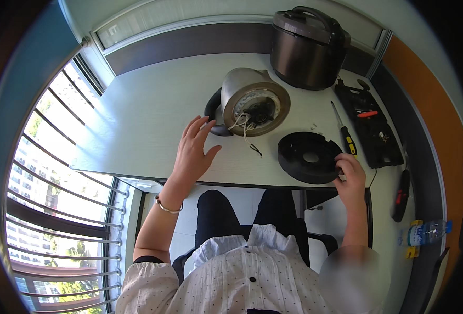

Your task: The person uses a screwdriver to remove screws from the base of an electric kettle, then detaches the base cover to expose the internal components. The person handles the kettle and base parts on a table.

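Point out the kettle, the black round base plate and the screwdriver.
kettle [255, 102], head view, on its upturned underside.
black round base plate [302, 149], head view, on its top face.
screwdriver [348, 140], head view, on its handle.

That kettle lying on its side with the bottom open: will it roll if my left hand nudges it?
Probably a little: the kettle lies on its round metal wall, though its handle touches the table and may check it. Loose wires would trail floppily.

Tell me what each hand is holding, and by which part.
Right hand grips the black round base plate at its right rim. Left hand holds nothing, open near the overturned kettle.
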The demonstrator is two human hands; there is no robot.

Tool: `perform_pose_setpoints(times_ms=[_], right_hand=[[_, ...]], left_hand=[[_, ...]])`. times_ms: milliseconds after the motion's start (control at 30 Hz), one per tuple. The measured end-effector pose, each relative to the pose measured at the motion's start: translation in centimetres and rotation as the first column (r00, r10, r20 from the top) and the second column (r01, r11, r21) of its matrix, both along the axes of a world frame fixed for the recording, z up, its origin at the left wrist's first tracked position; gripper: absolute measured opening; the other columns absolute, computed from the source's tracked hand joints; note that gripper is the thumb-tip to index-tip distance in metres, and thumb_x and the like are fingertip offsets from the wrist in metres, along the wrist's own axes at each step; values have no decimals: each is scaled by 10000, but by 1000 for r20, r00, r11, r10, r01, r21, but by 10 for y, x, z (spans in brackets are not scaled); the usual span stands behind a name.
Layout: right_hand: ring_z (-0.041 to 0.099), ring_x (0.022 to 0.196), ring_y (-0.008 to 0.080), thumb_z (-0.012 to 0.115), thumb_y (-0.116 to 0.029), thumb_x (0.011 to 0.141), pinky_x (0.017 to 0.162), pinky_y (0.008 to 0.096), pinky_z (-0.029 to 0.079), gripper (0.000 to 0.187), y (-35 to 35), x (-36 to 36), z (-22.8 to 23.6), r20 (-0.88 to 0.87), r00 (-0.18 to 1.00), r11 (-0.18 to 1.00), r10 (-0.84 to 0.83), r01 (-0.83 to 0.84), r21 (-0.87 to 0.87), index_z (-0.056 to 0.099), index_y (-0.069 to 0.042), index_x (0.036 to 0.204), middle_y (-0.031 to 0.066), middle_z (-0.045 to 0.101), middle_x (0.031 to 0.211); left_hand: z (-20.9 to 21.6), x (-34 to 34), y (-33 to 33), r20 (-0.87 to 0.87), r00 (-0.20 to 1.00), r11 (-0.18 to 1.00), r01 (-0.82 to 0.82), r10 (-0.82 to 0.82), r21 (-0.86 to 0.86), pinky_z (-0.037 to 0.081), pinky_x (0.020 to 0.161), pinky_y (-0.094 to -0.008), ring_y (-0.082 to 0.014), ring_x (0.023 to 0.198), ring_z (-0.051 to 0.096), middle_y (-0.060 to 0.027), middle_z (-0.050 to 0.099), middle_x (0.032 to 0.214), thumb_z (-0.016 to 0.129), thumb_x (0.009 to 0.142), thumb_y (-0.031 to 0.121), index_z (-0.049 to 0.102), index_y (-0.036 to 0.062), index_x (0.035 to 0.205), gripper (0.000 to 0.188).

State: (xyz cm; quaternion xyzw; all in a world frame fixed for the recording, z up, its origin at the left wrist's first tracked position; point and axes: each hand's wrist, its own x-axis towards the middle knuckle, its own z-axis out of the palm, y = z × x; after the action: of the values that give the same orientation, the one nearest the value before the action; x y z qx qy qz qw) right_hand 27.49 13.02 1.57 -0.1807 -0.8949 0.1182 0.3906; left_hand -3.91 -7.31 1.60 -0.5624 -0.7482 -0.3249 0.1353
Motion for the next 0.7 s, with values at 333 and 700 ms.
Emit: perform_pose_setpoints(times_ms=[333, 700], right_hand=[[551, 946, 294, 647, 104, 596, 790, 359, 475, 313, -6, -27, -7, 278, 956, 992, -92, 111, -52, 542, 3, 872, 103, 525, 1043], [527, 1050, 299, 545, 117, 643, 874, 367, 464, 328, 0, -21, -13, 255, 964, 993, -69, 91, -74, 569, -4, 947, 105, 532, 1188]], left_hand=[[-23, -40, 42, 13, 993, 986, 115, -114, -119, 281, 1084, -460, -335, 1055, 509, -136, 570, 988, 689, 683, 64, 552, 13, 977, 329], [-4, -42, 38, 199, 972, 973, 83, -127, 215, 459, 742, -298, -204, 712, 530, -89, 553, 776, 708, 653, 34, 567, -9, 863, 257]])
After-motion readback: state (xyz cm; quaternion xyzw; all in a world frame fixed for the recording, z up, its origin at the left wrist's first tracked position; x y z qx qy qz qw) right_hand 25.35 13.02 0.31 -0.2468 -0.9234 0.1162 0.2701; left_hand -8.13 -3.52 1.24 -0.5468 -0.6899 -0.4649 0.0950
